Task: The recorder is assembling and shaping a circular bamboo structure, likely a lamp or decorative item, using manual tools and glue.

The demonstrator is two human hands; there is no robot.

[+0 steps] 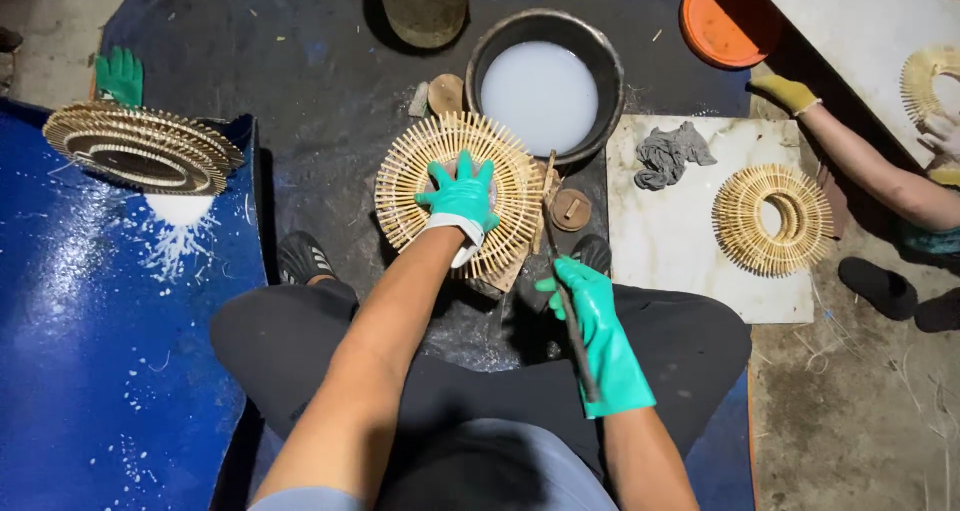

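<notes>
We recorded a blue sheet at nine o'clock, with a stack of woven discs on its upper edge. At twelve o'clock stood a dark basin of milky liquid. A white slab at three o'clock carried a bamboo ring. At centre lay the bamboo disc; the left hand, gloved green, pressed on it with fingers spread flat. The right hand had its fingers closed around a thin stick, just beside the disc at four o'clock.
</notes>
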